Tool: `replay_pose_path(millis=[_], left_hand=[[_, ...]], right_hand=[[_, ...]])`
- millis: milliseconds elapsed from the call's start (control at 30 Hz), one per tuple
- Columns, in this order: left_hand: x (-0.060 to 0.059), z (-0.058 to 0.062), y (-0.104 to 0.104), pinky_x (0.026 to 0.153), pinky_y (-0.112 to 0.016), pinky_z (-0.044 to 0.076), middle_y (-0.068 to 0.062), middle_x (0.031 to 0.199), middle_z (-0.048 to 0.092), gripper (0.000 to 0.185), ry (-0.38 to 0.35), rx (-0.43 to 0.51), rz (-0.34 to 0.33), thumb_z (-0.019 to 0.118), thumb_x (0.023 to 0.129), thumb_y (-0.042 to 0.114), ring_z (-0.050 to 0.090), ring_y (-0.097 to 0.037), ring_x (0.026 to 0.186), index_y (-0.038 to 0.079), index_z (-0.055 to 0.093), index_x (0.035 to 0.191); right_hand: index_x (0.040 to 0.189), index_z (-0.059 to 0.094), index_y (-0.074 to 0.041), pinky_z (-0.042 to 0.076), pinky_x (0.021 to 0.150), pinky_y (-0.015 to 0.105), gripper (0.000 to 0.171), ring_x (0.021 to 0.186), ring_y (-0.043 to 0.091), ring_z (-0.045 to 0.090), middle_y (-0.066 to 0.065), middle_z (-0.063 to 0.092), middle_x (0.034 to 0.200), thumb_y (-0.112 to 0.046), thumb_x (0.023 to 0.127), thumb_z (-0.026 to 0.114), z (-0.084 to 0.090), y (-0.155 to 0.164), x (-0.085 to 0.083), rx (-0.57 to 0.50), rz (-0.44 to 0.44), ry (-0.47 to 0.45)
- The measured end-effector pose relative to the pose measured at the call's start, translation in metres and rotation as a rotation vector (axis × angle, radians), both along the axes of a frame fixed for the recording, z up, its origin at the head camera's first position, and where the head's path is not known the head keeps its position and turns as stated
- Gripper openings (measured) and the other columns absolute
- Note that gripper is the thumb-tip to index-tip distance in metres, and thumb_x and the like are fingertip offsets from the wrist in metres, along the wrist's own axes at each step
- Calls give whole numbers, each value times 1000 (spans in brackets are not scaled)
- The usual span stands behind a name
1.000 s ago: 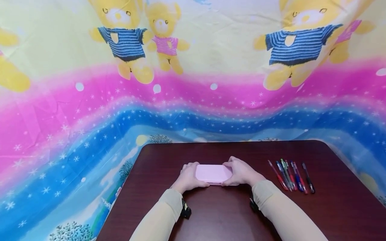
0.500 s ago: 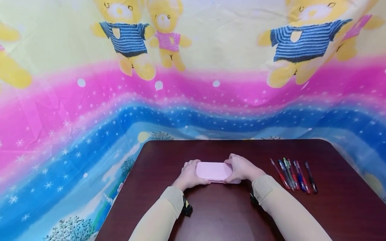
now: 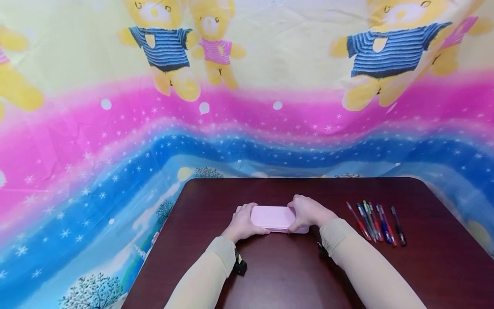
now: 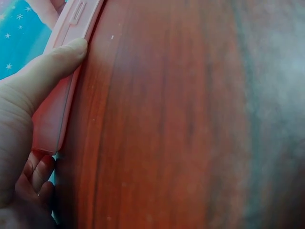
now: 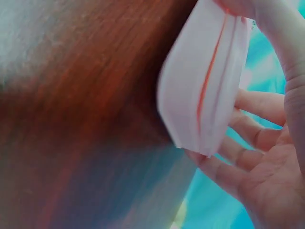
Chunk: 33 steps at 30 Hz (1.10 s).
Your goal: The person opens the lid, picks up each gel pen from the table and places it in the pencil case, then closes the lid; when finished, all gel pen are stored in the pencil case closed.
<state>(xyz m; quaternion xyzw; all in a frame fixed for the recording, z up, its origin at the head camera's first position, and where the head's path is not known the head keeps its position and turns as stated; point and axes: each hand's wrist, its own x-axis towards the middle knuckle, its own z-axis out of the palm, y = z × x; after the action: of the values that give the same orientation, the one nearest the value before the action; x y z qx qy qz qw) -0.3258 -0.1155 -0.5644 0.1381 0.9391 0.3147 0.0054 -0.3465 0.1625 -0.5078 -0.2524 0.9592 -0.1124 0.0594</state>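
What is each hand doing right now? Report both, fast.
Left hand: grips the left end of the pink case, thumb along its front edge.
Right hand: grips the case's right end, fingers curled round it.

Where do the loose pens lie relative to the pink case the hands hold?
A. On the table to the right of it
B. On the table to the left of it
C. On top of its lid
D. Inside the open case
A: the pens lie in a row on the table, right of the pink case and apart from it.
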Motion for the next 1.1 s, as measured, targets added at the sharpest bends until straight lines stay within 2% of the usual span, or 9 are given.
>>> replay_pose_path(millis=[233, 300, 367, 467, 633, 833, 933, 1000, 1100], left_hand=[[-2, 2, -3, 115, -54, 46, -8, 151, 64, 111, 14, -24, 2, 102, 66, 62, 53, -30, 137, 15, 56, 157], [-2, 3, -3, 115, -54, 46, -7, 151, 64, 111, 11, -21, 4, 102, 67, 61, 52, -30, 137, 15, 56, 157], [-1, 4, -2, 115, -54, 45, -8, 151, 64, 110, 11, -19, 1, 102, 68, 60, 53, -30, 137, 15, 56, 157], [1, 4, 1, 113, -54, 46, -9, 151, 64, 111, 14, -11, -3, 101, 68, 60, 53, -31, 136, 14, 55, 157], [3, 3, 2, 113, -55, 46, -9, 153, 64, 110, 27, 7, 10, 102, 68, 58, 53, -31, 137, 14, 55, 158], [2, 2, 4, 115, -54, 45, -9, 155, 63, 111, 20, 16, 9, 103, 68, 57, 52, -31, 139, 15, 54, 159], [2, 2, 3, 117, -56, 44, -9, 158, 61, 116, 1, 14, 6, 102, 68, 59, 51, -31, 140, 15, 51, 163], [1, 3, 2, 118, -57, 44, -9, 162, 58, 123, -19, 17, 13, 102, 67, 61, 51, -33, 142, 16, 46, 167], [2, 2, 0, 121, -58, 45, -10, 167, 53, 134, -52, 28, 49, 103, 64, 62, 50, -37, 146, 19, 37, 173]], right_hand=[[136, 76, -5, 57, 93, 40, 85, 93, 18, 60, 6, 64, 111, -56, 71, 95, -3, -7, 5, 18, 35, 42], [134, 77, -7, 56, 92, 41, 83, 92, 18, 60, 6, 64, 110, -58, 71, 94, -4, -8, 5, 14, 34, 58], [129, 80, -8, 57, 90, 42, 81, 91, 19, 61, 5, 65, 107, -59, 69, 96, -3, -8, 3, 16, 28, 60], [114, 83, -11, 56, 86, 40, 69, 89, 17, 59, 2, 68, 101, -58, 67, 98, 2, -9, 0, 39, 25, 37], [94, 79, -12, 52, 79, 36, 53, 83, 17, 55, -2, 66, 89, -51, 65, 100, 9, -12, -5, 63, 58, 8], [97, 75, -10, 54, 79, 37, 57, 83, 18, 56, 0, 64, 91, -50, 66, 101, 20, -15, -2, 104, 45, -32], [90, 75, -10, 53, 75, 36, 51, 77, 16, 56, -1, 62, 82, -49, 70, 100, 25, -15, -5, 106, 40, -88], [91, 78, -10, 54, 75, 35, 47, 75, 13, 56, -3, 64, 81, -49, 73, 97, 27, -12, -9, 79, 50, -124], [107, 85, -8, 60, 86, 38, 48, 84, 12, 66, -2, 78, 92, -47, 79, 92, 28, -1, -14, -36, 70, -189]])
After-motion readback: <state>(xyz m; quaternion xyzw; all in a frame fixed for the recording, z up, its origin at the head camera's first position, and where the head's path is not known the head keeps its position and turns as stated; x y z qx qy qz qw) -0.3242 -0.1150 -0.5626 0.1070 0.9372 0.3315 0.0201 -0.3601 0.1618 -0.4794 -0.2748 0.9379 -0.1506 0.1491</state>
